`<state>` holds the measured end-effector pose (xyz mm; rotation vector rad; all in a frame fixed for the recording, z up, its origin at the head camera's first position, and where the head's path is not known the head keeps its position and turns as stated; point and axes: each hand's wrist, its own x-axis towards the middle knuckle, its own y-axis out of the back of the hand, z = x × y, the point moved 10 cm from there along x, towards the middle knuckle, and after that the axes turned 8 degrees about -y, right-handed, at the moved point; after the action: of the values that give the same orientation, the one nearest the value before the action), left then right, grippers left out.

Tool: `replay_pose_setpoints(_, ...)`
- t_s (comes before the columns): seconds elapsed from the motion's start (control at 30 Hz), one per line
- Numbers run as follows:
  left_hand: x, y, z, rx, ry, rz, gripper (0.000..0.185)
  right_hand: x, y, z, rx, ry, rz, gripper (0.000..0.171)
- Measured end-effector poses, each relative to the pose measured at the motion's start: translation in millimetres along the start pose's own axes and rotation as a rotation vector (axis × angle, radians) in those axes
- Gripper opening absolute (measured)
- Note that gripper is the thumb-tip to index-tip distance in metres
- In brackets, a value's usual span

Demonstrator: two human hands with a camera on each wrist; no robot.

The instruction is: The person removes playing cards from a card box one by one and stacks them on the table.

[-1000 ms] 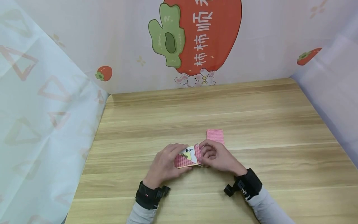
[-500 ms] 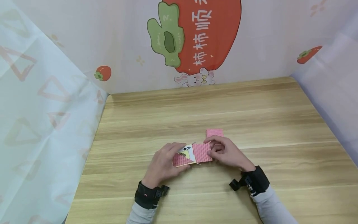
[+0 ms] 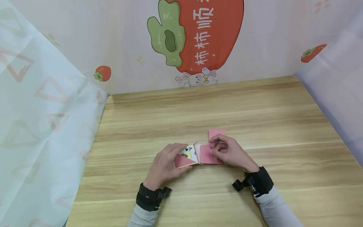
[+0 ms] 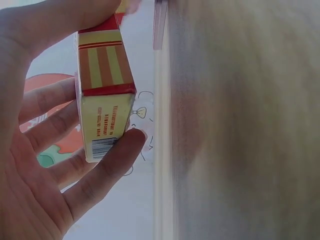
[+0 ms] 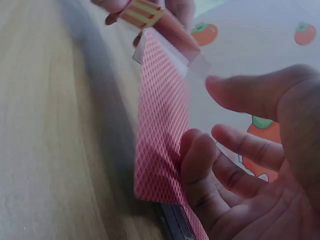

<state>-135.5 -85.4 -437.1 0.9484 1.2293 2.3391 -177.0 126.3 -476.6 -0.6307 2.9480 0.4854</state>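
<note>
now we are pulling a stack of red-backed playing cards [image 3: 208, 154] further out of the small red-and-yellow cardboard card box [image 3: 185, 157]; half a second ago only part of the stack was showing, a second ago barely a sliver, so the cards are coming nearly clear of the box mouth. our left hand [image 3: 165, 164] is gripping the box, fingers and thumb curled round its sides just above the light wooden table [image 3: 255, 110]; the left wrist view is showing the box's striped end and barcode panel [image 4: 102, 100] held between thumb and fingers [image 4: 107, 165]. our right hand [image 3: 228, 153] is pinching the stack, thumb on top and fingers curled beneath, as the right wrist view is showing with the diamond-patterned back [image 5: 162, 120] leaning against our fingers [image 5: 200, 175]. the box flap [image 3: 195, 145] is standing open beside the ace printed on the box. just behind our right hand another red-backed card pile [image 3: 216, 133] is lying flat, close to the knuckles. to the right and towards the far edge the tabletop is giving us wide room; the printed cloth walls [image 3: 42, 104] are standing well apart from both hands.
</note>
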Motion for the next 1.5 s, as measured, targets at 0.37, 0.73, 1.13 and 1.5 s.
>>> replay_pose_setpoints(0.37, 0.6, -2.1, -3.4, -0.006, 0.020, -0.017, 0.077, -1, -19, -14, -0.318, 0.112, -0.040, 0.049)
replay_pose_setpoints(0.73, -0.3, -5.1, -6.4, -0.005, 0.042, -0.031, 0.076, -11, -3, -27, -0.239, 0.149, -0.109, 0.012)
replay_pose_setpoints(1.13, -0.7, -2.2, -6.8, 0.002, 0.051, -0.021, 0.075, 3, 64, 25, 0.129, -0.236, 0.226, 0.023)
replay_pose_setpoints(1.5, -0.9, -1.7, -7.9, 0.014, 0.069, -0.025, 0.075, 10, 67, 53, 0.254, -0.354, 0.287, 0.032)
